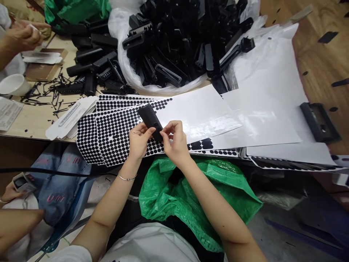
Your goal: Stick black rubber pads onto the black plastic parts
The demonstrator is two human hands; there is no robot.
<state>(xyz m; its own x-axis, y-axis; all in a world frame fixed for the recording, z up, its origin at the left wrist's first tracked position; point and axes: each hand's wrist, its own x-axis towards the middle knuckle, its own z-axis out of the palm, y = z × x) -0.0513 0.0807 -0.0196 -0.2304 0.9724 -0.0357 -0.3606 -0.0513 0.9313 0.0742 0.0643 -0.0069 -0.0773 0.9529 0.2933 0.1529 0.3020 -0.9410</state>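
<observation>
Over the sticker sheets, my left hand (140,140) holds a long black plastic part (150,118) with a ribbed face, tilted, its thumb lying across the side. At the part's lower end, my right hand (174,140) pinches the edge between thumb and forefinger. Whether a small sticker is also between those fingertips cannot be seen. Beneath both hands lie overlapping white sheets of round black stickers (114,134). The upper sheet has a bare glossy white area (193,112) where dots have been peeled away.
A clear plastic bag (124,62) heaped with black parts stands behind the sheets. More parts (89,58) and thin black pieces (57,91) lie left, near folded white cartons (71,118). Another person's hand (24,36) works at upper left. A green sack (160,189) covers my lap.
</observation>
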